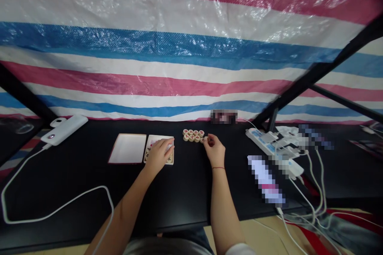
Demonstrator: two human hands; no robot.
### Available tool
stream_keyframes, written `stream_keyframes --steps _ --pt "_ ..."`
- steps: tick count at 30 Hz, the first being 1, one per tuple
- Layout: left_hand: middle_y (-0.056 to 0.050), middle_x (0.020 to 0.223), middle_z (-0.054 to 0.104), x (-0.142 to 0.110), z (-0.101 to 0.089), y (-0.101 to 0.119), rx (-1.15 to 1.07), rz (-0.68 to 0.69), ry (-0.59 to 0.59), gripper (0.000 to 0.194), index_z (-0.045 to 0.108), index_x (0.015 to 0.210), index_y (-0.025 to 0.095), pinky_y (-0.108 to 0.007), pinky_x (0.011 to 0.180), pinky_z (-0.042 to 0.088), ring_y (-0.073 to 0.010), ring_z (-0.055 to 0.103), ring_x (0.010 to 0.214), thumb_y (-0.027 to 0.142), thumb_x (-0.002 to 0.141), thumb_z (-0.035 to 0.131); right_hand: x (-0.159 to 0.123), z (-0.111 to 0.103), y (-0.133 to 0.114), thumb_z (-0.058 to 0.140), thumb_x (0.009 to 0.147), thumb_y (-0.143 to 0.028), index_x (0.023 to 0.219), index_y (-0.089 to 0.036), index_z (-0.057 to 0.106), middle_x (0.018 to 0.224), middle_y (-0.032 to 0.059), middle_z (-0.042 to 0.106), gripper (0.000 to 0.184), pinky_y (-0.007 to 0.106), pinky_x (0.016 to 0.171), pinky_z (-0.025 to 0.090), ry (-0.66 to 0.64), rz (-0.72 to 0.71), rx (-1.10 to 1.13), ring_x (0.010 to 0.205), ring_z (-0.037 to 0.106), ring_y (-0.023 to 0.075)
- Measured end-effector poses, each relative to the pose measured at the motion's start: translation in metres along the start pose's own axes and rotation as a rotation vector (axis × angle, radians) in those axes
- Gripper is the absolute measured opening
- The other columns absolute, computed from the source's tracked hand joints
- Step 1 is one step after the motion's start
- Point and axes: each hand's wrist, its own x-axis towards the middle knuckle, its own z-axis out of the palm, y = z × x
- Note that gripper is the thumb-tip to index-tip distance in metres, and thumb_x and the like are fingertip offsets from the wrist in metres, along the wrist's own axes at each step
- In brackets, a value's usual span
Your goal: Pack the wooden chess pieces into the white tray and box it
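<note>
My left hand [159,153] hovers over or touches a small white box [169,162], its fingers spread and bent downward; what lies under the palm is hidden. Round wooden Chinese chess pieces with dark characters show inside the box around the hand. To the right, two short rows of Chinese chess pieces [191,138] with red characters sit on the black table. At the near row's right end, my right hand [216,150] pinches a Chinese chess piece [205,139] between thumb and fingers. A box lid [128,148] lies flat, white inside up, left of the box.
A white power bank [64,130] with a looping white cable is at the left. On the right are a power strip [278,153] full of plugs, a blurred phone [266,181] and tangled cables. A striped plastic sheet [167,63] hangs behind the black table [173,199].
</note>
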Motion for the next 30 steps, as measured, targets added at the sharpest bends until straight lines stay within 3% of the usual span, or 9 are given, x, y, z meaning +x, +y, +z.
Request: stream_keyframes --steps 5,16,21,25,28,30 --pt "-0.006 0.102 0.068 -0.001 0.002 -0.001 -0.016 -0.017 -0.02 0.028 0.057 0.119 0.022 -0.035 0.088 0.047 -0.0186 0.063 0.093 0.026 0.094 0.045 0.0 0.005 0.003 0.054 0.077 -0.044 0.099 -0.016 0.068 0.08 0.0082 0.07 0.038 0.034 0.073 0.05 -0.071 -0.022 -0.069 0.075 0.065 0.022" --pt "-0.004 0.095 0.068 0.0 -0.001 0.0 0.014 -0.042 -0.004 0.028 0.057 0.118 0.022 -0.033 0.086 0.046 -0.0172 0.063 0.088 0.023 0.093 0.046 -0.002 0.005 0.001 0.058 0.075 -0.043 0.103 -0.019 0.061 0.098 0.009 0.072 0.037 0.034 0.077 0.051 -0.087 -0.003 0.071 0.081 0.067 0.0214" --pt "-0.005 0.094 0.069 0.002 -0.007 -0.002 0.015 -0.018 -0.003 0.024 0.063 0.109 0.023 -0.034 0.085 0.047 -0.0192 0.064 0.089 0.023 0.091 0.047 -0.001 0.008 0.004 0.06 0.072 -0.038 0.1 -0.019 0.061 0.093 0.0077 0.072 0.034 0.035 0.075 0.05 -0.104 0.019 -0.002 0.077 0.064 0.0212" --pt "-0.005 0.092 0.069 0.006 -0.017 -0.013 -0.014 0.028 0.0 0.022 0.067 0.098 0.024 -0.034 0.086 0.048 -0.0188 0.063 0.089 0.024 0.091 0.046 0.0 0.006 0.005 0.06 0.072 -0.038 0.106 -0.017 0.061 0.092 0.0078 0.071 0.039 0.035 0.073 0.049 -0.086 -0.008 -0.019 0.074 0.06 0.0205" --pt "-0.006 0.095 0.068 0.006 -0.025 -0.029 0.051 -0.059 0.064 0.025 0.068 0.1 0.023 -0.034 0.086 0.048 -0.02 0.063 0.091 0.025 0.09 0.045 -0.004 0.004 -0.008 0.056 0.078 -0.039 0.109 -0.015 0.062 0.091 0.009 0.069 0.04 0.036 0.075 0.049 0.023 -0.105 -0.011 0.075 0.058 0.0203" --pt "-0.007 0.095 0.067 0.004 -0.028 -0.041 0.14 -0.155 0.089 0.026 0.069 0.1 0.022 -0.035 0.087 0.048 -0.0212 0.062 0.091 0.025 0.089 0.046 -0.012 0.007 -0.026 0.05 0.085 -0.039 0.108 -0.016 0.065 0.091 0.0095 0.068 0.035 0.035 0.078 0.049 0.013 -0.169 0.062 0.079 0.06 0.0207"
